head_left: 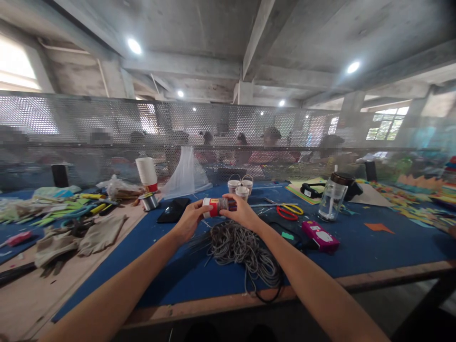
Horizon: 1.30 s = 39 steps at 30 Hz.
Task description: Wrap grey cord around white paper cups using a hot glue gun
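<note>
Red-and-white cup [211,208] held between our left hand [189,219] and right hand [245,213], gray cord [239,247] heaped below our hands.

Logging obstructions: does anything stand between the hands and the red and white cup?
Nothing visible: the left hand holds one end of the cup, the right hand the other. The grey cord heap lies below, on the table.

A smooth paper cup [213,207] shows between left grip [190,218] and right grip [244,213] — matt, fibrous cord [237,242] below, glossy phone [174,210] leftward.
</note>
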Each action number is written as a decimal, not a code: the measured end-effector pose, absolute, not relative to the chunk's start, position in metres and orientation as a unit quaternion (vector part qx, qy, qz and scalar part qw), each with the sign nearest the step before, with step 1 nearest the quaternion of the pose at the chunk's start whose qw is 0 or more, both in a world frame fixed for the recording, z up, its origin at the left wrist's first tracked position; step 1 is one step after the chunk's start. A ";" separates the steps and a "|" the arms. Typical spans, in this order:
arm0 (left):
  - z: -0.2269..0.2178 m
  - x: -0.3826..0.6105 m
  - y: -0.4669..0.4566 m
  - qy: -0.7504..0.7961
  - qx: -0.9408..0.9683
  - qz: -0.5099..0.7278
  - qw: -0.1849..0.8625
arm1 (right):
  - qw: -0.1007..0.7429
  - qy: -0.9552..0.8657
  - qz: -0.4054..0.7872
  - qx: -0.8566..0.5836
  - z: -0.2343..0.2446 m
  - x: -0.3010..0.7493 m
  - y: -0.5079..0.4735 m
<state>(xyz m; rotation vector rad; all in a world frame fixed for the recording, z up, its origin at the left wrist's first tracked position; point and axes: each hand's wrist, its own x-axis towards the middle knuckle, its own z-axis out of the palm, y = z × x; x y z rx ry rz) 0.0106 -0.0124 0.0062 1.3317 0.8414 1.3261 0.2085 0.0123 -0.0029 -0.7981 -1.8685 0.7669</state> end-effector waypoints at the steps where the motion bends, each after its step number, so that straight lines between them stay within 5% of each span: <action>1: 0.006 0.011 -0.013 0.350 0.558 0.549 0.515 | 0.468 -0.762 0.306 -0.326 -0.003 0.208 0.011; 22: 0.000 0.010 -0.010 0.386 0.545 0.535 0.517 | 0.430 -0.831 0.111 -0.333 -0.005 0.208 0.004; 39: -0.001 0.010 -0.012 0.409 0.547 0.533 0.499 | 0.456 -0.801 0.175 -0.347 -0.014 0.205 0.014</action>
